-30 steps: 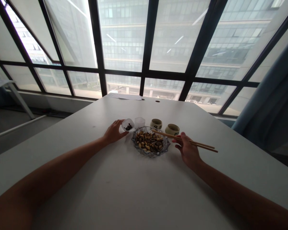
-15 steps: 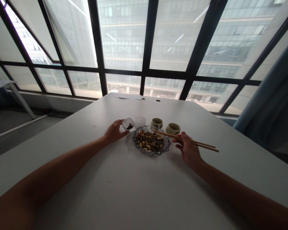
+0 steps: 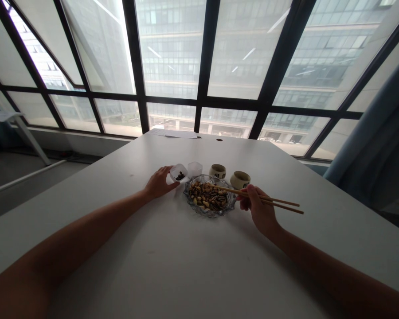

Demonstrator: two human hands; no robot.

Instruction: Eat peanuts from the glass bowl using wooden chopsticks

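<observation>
With thumb and fingers on its left side, my left hand (image 3: 159,182) grips a small clear plastic cup (image 3: 173,173), tilted toward me, with several dark seeds (image 3: 180,176) inside. My right hand (image 3: 260,209) is closed around a pair of wooden chopsticks (image 3: 282,203). Their tips reach into a scalloped glass bowl (image 3: 209,213) and touch the heap of nuts and seeds (image 3: 208,196). Whether anything is pinched between the tips is too small to tell. A second translucent cup (image 3: 194,169) stands behind the bowl's left rim.
Two beige ceramic cups with dark markings, one behind the bowl (image 3: 217,171) and one at its right (image 3: 240,179), stand close to my right hand. Papers (image 3: 179,133) lie at the white table's (image 3: 146,266) far edge, before the windows. A blue curtain (image 3: 369,128) hangs at right.
My right hand has shifted slightly, and the chopstick tips have dropped from the bowl's far rim down into the heap. My left hand and its cup have stayed almost still.
</observation>
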